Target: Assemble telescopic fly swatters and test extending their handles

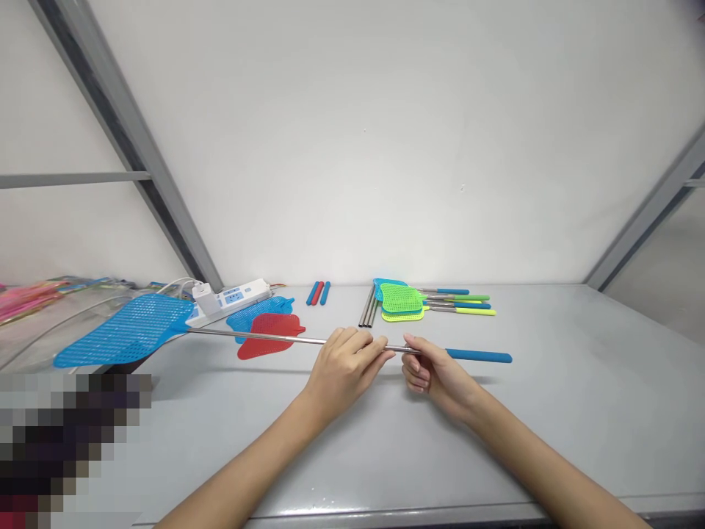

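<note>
A blue fly swatter [129, 329] with a long metal telescopic rod is held level above the table by both hands. Its perforated head points left, and its blue handle [479, 355] sticks out to the right. My left hand [348, 360] is closed around the middle of the rod. Just short of the handle, my right hand [432, 371] grips the same rod between thumb and curled fingers. Behind the rod lie a red swatter head [269, 334] and a blue swatter head [258, 314], both without rods.
Assembled swatters [402, 300] are stacked at the back, beside several metal rods [367, 305]. Three loose handles [318, 293] lie near the wall. A white power strip [236, 297] with a plugged-in adapter and cables sits left. Grey metal frame posts [159, 191] flank the table [551, 411].
</note>
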